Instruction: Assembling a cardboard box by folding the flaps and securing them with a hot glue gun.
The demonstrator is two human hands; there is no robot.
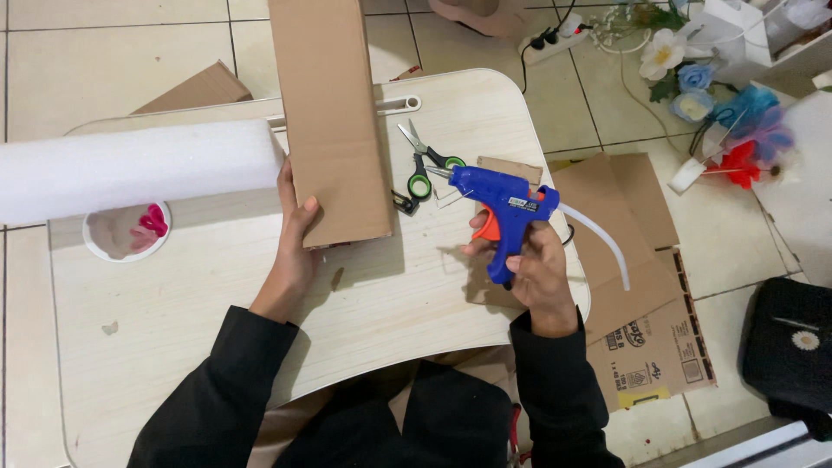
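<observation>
My left hand (293, 238) grips the near left edge of a tall brown cardboard box (334, 113) that stands on the pale wooden table (217, 295). My right hand (537, 269) holds a blue glue gun (503, 208) by its handle, a finger on the orange trigger, nozzle pointing left toward the box. A white glue stick (602, 238) sticks out of the gun's back. Green-handled scissors (422, 165) lie between the box and the gun.
A white foam roll (130, 169) lies at the table's left, above a small white bowl (121, 234) with pink bits. Flat cardboard pieces (641, 286) lie on the tiled floor to the right, with artificial flowers (719, 104), a power strip (555, 39) and a black bag (793, 347).
</observation>
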